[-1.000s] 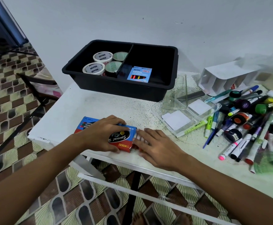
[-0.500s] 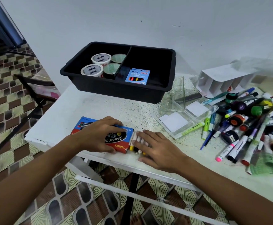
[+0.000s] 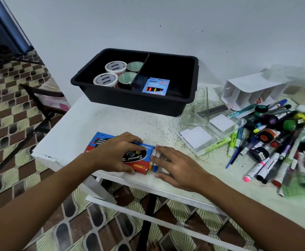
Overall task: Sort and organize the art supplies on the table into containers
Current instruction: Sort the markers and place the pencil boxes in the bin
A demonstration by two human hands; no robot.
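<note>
The left hand [image 3: 115, 154] grips the crayon box [image 3: 124, 153] near the surface [image 3: 97, 124] edge, so it stays put; right hand [image 3: 177, 167], fingers [image 3: 161, 151] flat, pushes crayons [image 3: 152, 163] in

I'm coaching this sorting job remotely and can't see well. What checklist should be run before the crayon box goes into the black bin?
1. Left hand holds the crayon box: ok.
2. Crayons fully inside: not ok, ends stick out under the right hand.
3. Flap closed: cannot tell.
4. Black bin right compartment has room beside the neon box: ok.
5. Path to bin clear: ok.
</note>
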